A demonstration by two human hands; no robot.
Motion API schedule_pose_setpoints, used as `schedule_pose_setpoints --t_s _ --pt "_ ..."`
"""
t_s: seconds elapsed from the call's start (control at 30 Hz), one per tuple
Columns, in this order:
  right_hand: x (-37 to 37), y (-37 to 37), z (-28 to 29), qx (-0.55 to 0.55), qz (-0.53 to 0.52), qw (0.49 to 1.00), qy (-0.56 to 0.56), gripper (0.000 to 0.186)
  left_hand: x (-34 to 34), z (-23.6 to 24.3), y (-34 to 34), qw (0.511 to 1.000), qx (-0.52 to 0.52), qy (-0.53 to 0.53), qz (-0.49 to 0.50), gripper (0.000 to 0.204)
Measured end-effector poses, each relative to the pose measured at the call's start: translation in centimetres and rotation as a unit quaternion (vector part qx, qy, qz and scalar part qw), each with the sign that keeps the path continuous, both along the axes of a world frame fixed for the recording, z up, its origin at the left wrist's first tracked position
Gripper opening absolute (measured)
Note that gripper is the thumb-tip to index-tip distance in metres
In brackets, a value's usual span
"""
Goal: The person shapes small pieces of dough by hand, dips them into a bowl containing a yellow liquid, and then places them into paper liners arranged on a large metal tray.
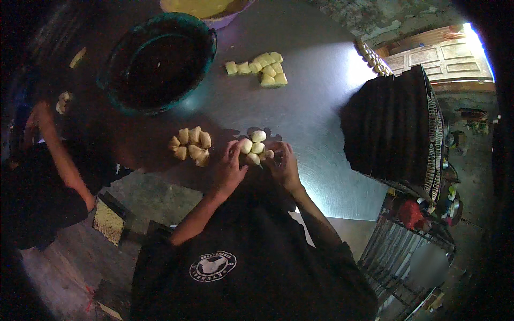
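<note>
Several smooth, pale dough balls sit clustered on the metal table between my two hands. My left hand is beside the cluster, its curved fingers and thumb apart, fingertips close to or touching the leftmost ball. On the other side, my right hand has its fingers and thumb around a small dough ball at the cluster's right edge. Left of my left hand lies a group of cut dough pieces. Farther up the table, more cut dough pieces lie in short joined rows.
A large dark green basin stands at the far left, with part of a purple-rimmed tub behind it. Dark stacked trays rise at the right. Another person's arm reaches in at the left, near a small dough piece.
</note>
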State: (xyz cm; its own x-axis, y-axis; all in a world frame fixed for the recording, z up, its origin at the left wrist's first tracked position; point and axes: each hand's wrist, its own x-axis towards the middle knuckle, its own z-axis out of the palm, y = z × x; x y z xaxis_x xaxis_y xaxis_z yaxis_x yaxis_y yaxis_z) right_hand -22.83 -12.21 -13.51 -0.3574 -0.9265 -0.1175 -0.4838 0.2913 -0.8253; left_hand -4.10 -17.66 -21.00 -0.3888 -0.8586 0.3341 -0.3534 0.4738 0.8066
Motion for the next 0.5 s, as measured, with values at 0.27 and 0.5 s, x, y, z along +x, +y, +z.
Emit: schedule_pose_setpoints --t_s 0.27,0.5 --pt "1.1 -1.3 3.1 -0.070 0.047 0.968 0.236 0.039 -2.1 -0.3 1.9 0.973 0.144 0.173 0.051 0.034" --pt "5.2 -5.9 -1.8 -0.183 0.484 0.835 0.184 0.040 5.1 3.4 5.8 0.950 0.057 0.122 0.281 0.022"
